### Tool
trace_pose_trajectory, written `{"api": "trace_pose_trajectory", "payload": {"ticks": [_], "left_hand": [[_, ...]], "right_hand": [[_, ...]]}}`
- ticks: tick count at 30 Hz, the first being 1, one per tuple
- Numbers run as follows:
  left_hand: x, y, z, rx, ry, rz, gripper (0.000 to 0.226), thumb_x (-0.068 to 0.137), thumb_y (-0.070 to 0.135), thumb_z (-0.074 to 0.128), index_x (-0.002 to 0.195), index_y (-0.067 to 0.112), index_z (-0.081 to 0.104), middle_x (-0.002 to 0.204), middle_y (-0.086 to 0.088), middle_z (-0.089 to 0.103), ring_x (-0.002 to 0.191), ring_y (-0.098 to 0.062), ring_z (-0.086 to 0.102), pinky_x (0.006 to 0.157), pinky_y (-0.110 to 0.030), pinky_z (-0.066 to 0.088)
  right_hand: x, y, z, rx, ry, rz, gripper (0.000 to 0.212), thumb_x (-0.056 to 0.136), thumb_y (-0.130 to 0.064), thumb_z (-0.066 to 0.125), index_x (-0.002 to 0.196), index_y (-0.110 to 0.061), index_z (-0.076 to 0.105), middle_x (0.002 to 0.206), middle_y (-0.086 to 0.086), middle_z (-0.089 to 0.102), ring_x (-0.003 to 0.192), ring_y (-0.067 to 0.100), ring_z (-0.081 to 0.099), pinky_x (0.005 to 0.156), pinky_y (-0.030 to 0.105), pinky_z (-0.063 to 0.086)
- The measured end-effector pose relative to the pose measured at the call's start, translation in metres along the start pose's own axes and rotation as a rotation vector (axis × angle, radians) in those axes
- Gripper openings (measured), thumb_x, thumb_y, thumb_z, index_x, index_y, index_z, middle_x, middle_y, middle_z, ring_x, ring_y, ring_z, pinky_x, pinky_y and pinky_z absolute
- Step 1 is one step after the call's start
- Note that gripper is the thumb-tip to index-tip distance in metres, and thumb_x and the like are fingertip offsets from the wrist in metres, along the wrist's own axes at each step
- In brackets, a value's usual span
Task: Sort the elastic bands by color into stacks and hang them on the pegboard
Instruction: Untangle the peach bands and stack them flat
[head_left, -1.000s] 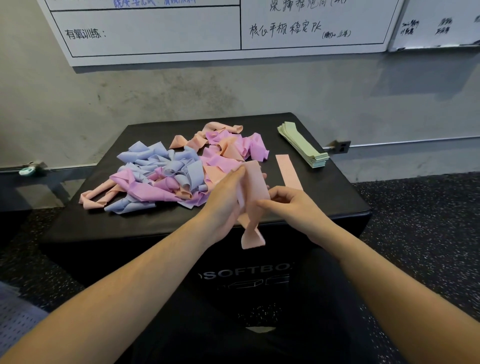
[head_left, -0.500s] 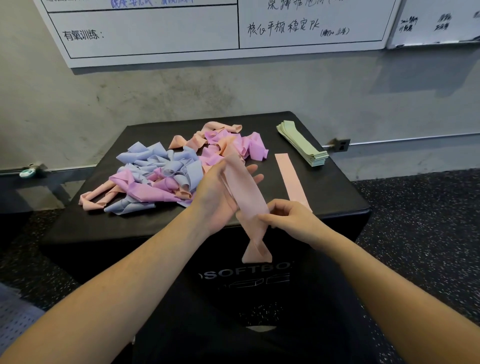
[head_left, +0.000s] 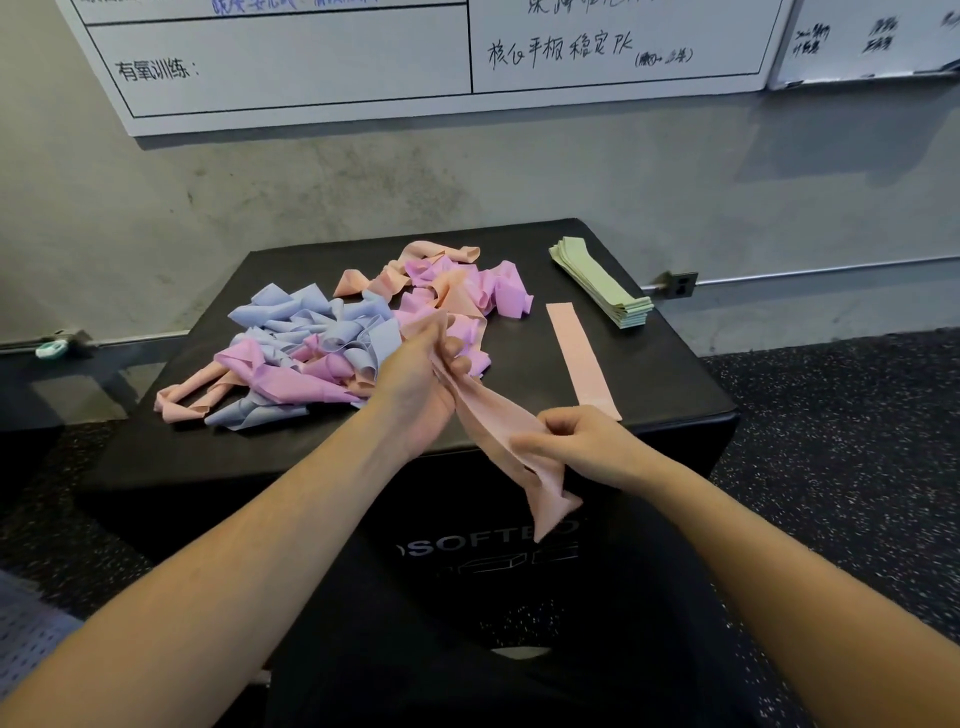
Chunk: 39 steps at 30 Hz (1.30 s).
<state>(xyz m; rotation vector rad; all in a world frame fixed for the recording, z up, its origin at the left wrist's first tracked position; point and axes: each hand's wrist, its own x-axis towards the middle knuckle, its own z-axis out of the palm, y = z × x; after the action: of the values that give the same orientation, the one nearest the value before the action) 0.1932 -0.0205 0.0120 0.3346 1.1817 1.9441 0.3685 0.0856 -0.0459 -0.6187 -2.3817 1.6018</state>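
A tangled heap of blue, pink and peach elastic bands (head_left: 337, 338) lies on the black soft box (head_left: 670, 364). My left hand (head_left: 421, 384) pinches the upper end of one peach band (head_left: 493, 421) near the heap's right side. My right hand (head_left: 582, 441) grips the same band lower down, above the box's front edge. The band runs slanted between both hands, and its twisted lower end hangs in front of the box. One flat peach band (head_left: 579, 353) lies to the right. A neat stack of green bands (head_left: 602, 280) sits at the back right corner.
A grey wall with whiteboards (head_left: 363, 62) rises behind the box. A wall socket (head_left: 680, 283) is at the right. Dark speckled floor (head_left: 857, 441) surrounds the box. A perforated grey panel (head_left: 26, 639) shows at the bottom left corner.
The peach band has been drawn out longer and slanted between my hands. My left hand rose toward the heap, and my right hand shifted right and down along the band.
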Motion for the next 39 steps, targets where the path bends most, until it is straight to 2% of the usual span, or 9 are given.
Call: {"api": "trace_pose_trajectory", "payload": {"ticks": [3, 7, 13, 16, 18, 28, 33, 38, 39], "left_hand": [[-0.004, 0.0, -0.001, 0.01, -0.007, 0.013, 0.018, 0.108, 0.02, 0.044, 0.093, 0.015, 0.052, 0.069, -0.001, 0.048, 0.055, -0.016, 0.049, 0.055, -0.023, 0.048], [0.001, -0.001, -0.005, 0.195, 0.136, 0.033, 0.015, 0.105, 0.027, 0.05, 0.106, 0.016, 0.061, 0.09, -0.006, 0.07, 0.088, -0.028, 0.07, 0.088, -0.04, 0.055], [0.011, 0.003, -0.021, 0.557, 0.312, 0.035, 0.027, 0.098, 0.055, 0.045, 0.119, 0.041, 0.055, 0.119, 0.001, 0.061, 0.114, -0.022, 0.057, 0.098, -0.051, 0.052], [0.014, 0.001, -0.027, 0.581, 0.305, 0.138, 0.022, 0.091, 0.054, 0.046, 0.108, 0.045, 0.058, 0.119, 0.003, 0.063, 0.113, -0.018, 0.06, 0.102, -0.044, 0.051], [0.014, 0.001, -0.027, 0.582, 0.313, 0.156, 0.019, 0.097, 0.049, 0.045, 0.11, 0.042, 0.059, 0.113, 0.003, 0.064, 0.107, -0.016, 0.061, 0.099, -0.039, 0.051], [0.016, 0.006, -0.025, 0.456, 0.31, 0.091, 0.031, 0.095, 0.045, 0.056, 0.121, 0.031, 0.064, 0.109, 0.001, 0.067, 0.105, -0.017, 0.063, 0.088, -0.034, 0.049], [0.016, 0.007, -0.025, 0.384, 0.264, 0.095, 0.049, 0.08, 0.048, 0.058, 0.125, 0.03, 0.064, 0.114, 0.001, 0.069, 0.104, -0.016, 0.063, 0.084, -0.034, 0.052], [0.029, 0.015, -0.027, 0.284, 0.35, 0.065, 0.009, 0.096, 0.029, 0.053, 0.096, 0.025, 0.061, 0.091, -0.001, 0.063, 0.083, -0.019, 0.062, 0.073, -0.031, 0.049], [0.032, 0.018, -0.026, 0.268, 0.364, 0.058, 0.007, 0.096, 0.026, 0.052, 0.095, 0.022, 0.058, 0.088, -0.002, 0.059, 0.077, -0.02, 0.061, 0.067, -0.029, 0.047]], "right_hand": [[-0.002, 0.0, -0.003, 0.062, -0.054, 0.038, 0.054, 0.077, -0.055, 0.076, 0.083, -0.002, 0.071, 0.08, 0.002, 0.064, 0.077, 0.011, 0.056, 0.076, 0.03, 0.042], [-0.007, -0.001, -0.006, 0.272, -0.051, 0.0, 0.013, 0.085, -0.026, 0.079, 0.086, -0.014, 0.074, 0.085, 0.002, 0.069, 0.083, 0.012, 0.062, 0.078, 0.025, 0.048], [-0.007, 0.004, -0.007, 0.474, -0.02, -0.013, 0.07, 0.07, -0.036, 0.08, 0.109, 0.016, 0.052, 0.092, 0.013, 0.059, 0.077, 0.019, 0.061, 0.07, 0.028, 0.049], [-0.011, 0.005, -0.006, 0.516, -0.085, 0.046, 0.041, 0.078, -0.026, 0.076, 0.1, 0.004, 0.061, 0.088, 0.009, 0.063, 0.075, 0.018, 0.063, 0.066, 0.027, 0.05], [-0.012, 0.006, -0.003, 0.448, -0.046, 0.056, 0.023, 0.08, -0.028, 0.072, 0.082, -0.011, 0.058, 0.081, 0.003, 0.059, 0.074, 0.016, 0.056, 0.065, 0.026, 0.044], [-0.011, 0.005, -0.003, 0.193, 0.234, -0.111, 0.041, 0.093, -0.02, 0.072, 0.058, -0.008, 0.055, 0.096, 0.001, 0.061, 0.091, 0.008, 0.058, 0.084, 0.018, 0.043], [-0.016, 0.002, -0.007, 0.252, 0.232, -0.072, 0.051, 0.077, -0.053, 0.072, 0.064, -0.007, 0.054, 0.071, 0.005, 0.051, 0.07, 0.015, 0.048, 0.066, 0.028, 0.035], [-0.022, 0.008, -0.015, 0.265, 0.105, -0.056, 0.007, 0.097, -0.02, 0.067, 0.1, -0.019, 0.073, 0.089, -0.01, 0.072, 0.083, 0.004, 0.064, 0.075, 0.018, 0.047], [-0.023, 0.01, -0.017, 0.267, 0.082, -0.044, 0.018, 0.098, -0.015, 0.065, 0.114, -0.021, 0.069, 0.09, -0.012, 0.073, 0.085, 0.003, 0.065, 0.076, 0.016, 0.047]]}}
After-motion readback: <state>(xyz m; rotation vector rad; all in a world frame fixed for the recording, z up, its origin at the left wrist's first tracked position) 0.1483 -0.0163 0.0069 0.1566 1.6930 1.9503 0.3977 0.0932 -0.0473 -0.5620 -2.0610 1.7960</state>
